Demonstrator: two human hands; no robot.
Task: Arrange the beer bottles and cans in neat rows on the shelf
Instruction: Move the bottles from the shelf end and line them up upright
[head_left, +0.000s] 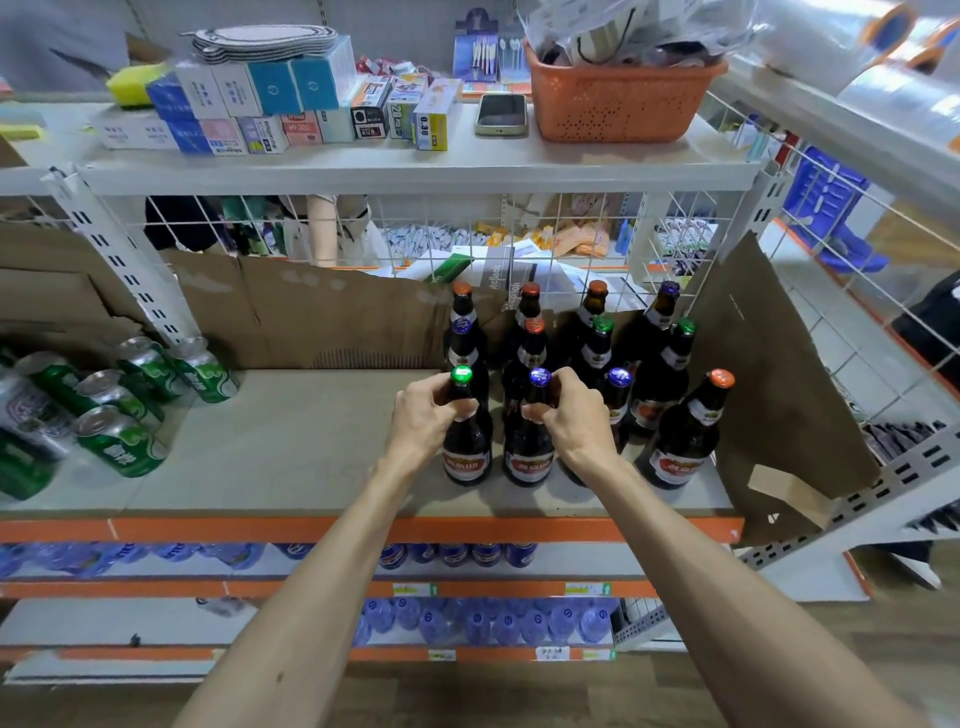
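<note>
— So where are the hands?
— Left hand (423, 410) grips the green-capped brown glass bottle (466, 431), right hand (569, 410) the blue-capped brown bottle (530, 436); both upright, side by side, front row, near shelf edge (311, 529).

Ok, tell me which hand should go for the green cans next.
Left. The left hand grips the green-capped bottle, on the side nearer the green cans at the shelf's left end. The right hand holds the blue-capped bottle, farther away.
</note>
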